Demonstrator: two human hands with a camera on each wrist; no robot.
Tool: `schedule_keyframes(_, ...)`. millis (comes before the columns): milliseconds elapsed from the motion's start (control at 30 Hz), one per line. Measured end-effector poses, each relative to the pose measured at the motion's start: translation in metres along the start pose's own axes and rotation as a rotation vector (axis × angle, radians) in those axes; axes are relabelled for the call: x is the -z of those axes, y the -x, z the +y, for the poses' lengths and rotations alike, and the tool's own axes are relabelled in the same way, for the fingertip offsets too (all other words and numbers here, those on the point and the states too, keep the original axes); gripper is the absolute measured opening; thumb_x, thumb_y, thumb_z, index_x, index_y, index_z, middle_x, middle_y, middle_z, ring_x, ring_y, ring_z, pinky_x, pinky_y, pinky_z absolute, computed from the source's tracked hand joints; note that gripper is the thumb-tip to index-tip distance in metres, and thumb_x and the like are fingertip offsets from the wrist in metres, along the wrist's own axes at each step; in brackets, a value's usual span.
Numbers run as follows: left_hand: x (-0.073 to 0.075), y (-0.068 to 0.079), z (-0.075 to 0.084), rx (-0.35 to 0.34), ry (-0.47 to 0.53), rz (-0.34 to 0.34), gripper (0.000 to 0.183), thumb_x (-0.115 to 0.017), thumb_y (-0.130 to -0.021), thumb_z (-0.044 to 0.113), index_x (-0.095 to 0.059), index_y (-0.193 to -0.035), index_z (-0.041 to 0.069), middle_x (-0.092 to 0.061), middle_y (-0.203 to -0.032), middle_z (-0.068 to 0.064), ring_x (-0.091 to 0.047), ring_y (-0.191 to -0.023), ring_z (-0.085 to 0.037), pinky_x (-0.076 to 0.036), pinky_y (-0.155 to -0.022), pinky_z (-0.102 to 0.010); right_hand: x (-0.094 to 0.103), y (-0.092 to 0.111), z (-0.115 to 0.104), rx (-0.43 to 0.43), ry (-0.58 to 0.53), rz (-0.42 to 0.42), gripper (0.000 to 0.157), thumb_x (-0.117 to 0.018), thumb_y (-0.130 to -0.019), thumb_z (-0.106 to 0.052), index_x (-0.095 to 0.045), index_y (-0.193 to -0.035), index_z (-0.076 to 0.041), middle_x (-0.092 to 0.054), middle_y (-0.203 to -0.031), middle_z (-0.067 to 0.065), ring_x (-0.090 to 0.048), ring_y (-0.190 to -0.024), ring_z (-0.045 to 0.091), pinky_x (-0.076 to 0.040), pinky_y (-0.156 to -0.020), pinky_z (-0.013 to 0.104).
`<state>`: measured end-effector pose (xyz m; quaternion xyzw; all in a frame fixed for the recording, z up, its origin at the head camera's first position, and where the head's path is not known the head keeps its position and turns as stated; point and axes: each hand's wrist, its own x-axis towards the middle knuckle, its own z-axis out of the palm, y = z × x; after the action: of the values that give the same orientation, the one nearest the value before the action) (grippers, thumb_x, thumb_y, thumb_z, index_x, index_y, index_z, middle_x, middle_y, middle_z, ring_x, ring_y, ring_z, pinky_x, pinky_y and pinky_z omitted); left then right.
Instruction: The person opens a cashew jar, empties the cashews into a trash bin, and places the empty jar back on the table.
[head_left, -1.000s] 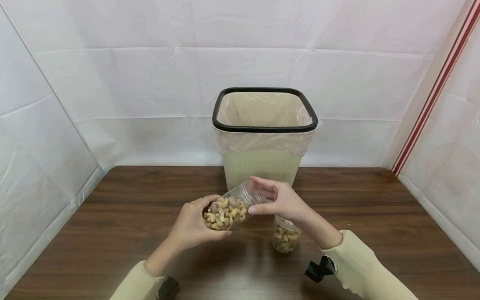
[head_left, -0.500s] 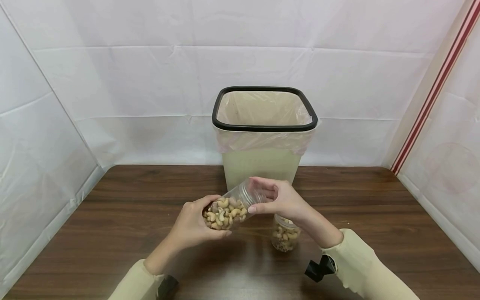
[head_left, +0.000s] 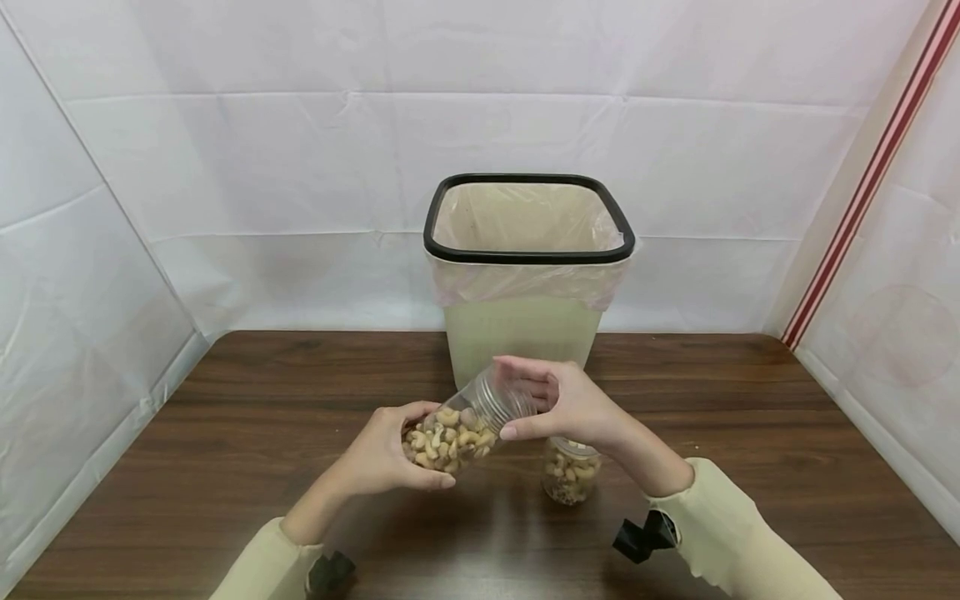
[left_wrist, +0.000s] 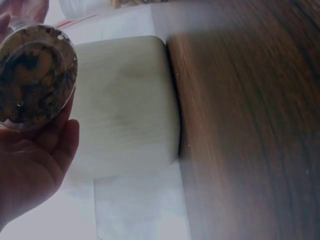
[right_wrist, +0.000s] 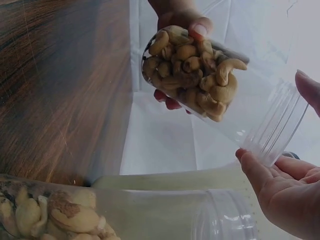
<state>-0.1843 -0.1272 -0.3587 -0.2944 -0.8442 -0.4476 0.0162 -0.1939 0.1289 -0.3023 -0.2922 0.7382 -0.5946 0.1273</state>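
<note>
A clear plastic jar point(head_left: 467, 400), tilted with its mouth toward the upper right, has cashews point(head_left: 442, 442) gathered in its lower half. My left hand point(head_left: 382, 450) grips it around the base, thumb underneath and fingers behind. At the threaded neck, my right hand point(head_left: 573, 404) holds the rim between thumb and fingertips; in the right wrist view no lid shows on the jar's mouth. Its round bottom point(left_wrist: 37, 77) faces the left wrist camera. Beneath my right hand, a second clear jar point(head_left: 570, 479) with cashews stands upright on the table.
A pale green bin point(head_left: 521, 337) with a black rim and clear plastic liner stands behind the hands at the table's back. The brown wooden table point(head_left: 247, 417) is enclosed by white sheeting point(head_left: 300, 167). A black strap mount point(head_left: 643, 537) hangs below the right sleeve.
The held jar has tipped slightly more upright, its base dropping a little with my left hand toward the lower left. The second jar and the bin stay put.
</note>
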Motion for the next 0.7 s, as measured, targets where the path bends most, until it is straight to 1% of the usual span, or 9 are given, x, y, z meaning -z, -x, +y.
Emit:
schedule_keyframes(233, 0.0001, 0.0009, -0.0033, -0.004, -0.003, -0.003, 0.073, -0.085, -0.055, 0.03, -0.057, -0.116, 0.002, -0.064, -0.094, -0.003, -0.059, -0.08, -0.012, -0.05, -0.069, -0.027, 0.0018, 0.0002, -0.0011, 0.033, -0.019, -0.006, 0.083, -0.079, -0.069, -0.015, -0.035, -0.134, 0.009, -0.045, -0.131, 0.024, -0.041, -0.123, 0.032, -0.036, -0.098, 0.033)
schedule_keyframes(500, 0.0003, 0.0017, -0.005, -0.003, 0.01, 0.008, 0.071, -0.085, -0.055, 0.029, -0.057, -0.115, 0.003, -0.064, -0.091, -0.002, -0.059, -0.077, -0.011, -0.05, -0.067, -0.027, 0.003, 0.0007, 0.0003, 0.022, -0.03, -0.002, 0.084, -0.079, -0.07, -0.017, -0.034, -0.135, 0.009, -0.044, -0.133, 0.024, -0.041, -0.123, 0.032, -0.038, -0.097, 0.033)
schedule_keyframes(700, 0.0038, 0.0046, -0.0074, 0.018, -0.006, 0.04, 0.069, -0.085, -0.054, 0.028, -0.059, -0.114, 0.005, -0.065, -0.09, 0.0, -0.058, -0.076, -0.01, -0.049, -0.067, -0.026, 0.0022, 0.001, 0.0017, 0.008, -0.032, 0.002, 0.083, -0.079, -0.07, -0.016, -0.034, -0.135, 0.009, -0.043, -0.133, 0.024, -0.041, -0.123, 0.033, -0.037, -0.097, 0.033)
